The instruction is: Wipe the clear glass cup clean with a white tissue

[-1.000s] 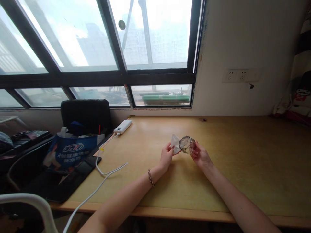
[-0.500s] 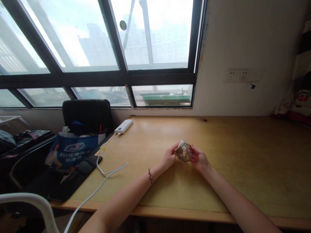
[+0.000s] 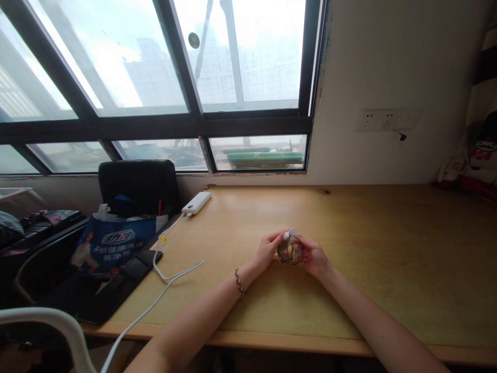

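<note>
A small round, see-through brownish glass object (image 3: 289, 252) is held between both hands over the middle of the wooden table (image 3: 373, 248). My left hand (image 3: 268, 249) grips its left side, thumb and fingers at the upper edge, near a small white piece (image 3: 288, 235) that looks like paper or cloth. On the other side, my right hand (image 3: 313, 256) has its fingers wrapped against the glass. Part of the white piece rises above the rim, between the hands. A braided bracelet circles the left wrist.
A white power bank (image 3: 196, 203) with a white cable (image 3: 171, 280) lies at the table's left edge. Left of the table are a black chair (image 3: 137, 181) and a blue bag (image 3: 112, 243). A white curved bar (image 3: 50, 316) stands at lower left.
The glass object has turned and dropped slightly in my hands. My left thumb and fingers now sit higher, at its upper edge, and the white piece has changed its angle.
</note>
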Available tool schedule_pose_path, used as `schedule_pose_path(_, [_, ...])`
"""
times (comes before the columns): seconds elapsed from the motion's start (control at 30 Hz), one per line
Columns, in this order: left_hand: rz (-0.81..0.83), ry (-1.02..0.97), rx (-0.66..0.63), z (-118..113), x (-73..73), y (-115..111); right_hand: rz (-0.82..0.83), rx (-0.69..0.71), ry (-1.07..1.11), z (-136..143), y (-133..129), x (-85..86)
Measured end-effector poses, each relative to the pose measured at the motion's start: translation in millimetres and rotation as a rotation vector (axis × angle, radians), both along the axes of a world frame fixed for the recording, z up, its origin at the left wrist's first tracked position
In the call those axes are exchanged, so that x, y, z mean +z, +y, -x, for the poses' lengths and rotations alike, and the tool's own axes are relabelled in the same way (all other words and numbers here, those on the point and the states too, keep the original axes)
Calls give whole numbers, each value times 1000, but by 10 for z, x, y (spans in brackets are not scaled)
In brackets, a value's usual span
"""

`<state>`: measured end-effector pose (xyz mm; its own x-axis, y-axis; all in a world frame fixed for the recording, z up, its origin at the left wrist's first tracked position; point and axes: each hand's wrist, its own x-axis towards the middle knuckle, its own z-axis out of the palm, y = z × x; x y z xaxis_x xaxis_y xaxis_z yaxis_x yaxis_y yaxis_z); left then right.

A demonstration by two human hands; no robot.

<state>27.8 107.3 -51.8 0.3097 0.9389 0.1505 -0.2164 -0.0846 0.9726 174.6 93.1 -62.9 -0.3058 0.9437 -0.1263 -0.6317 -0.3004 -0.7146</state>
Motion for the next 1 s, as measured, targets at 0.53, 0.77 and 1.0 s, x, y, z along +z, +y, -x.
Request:
schedule_pose_path(0.53, [170,-96,24,-65,-11,-48,96,-229,122,-57,14,108])
schedule_pose_path(0.77, [-32,73,208,-31,-52,-34,64,-248,133,-39,23,85])
schedule_pose_path(1.0, [-414,353,241,-94,55,-216,77,-311,187,-102,46,163])
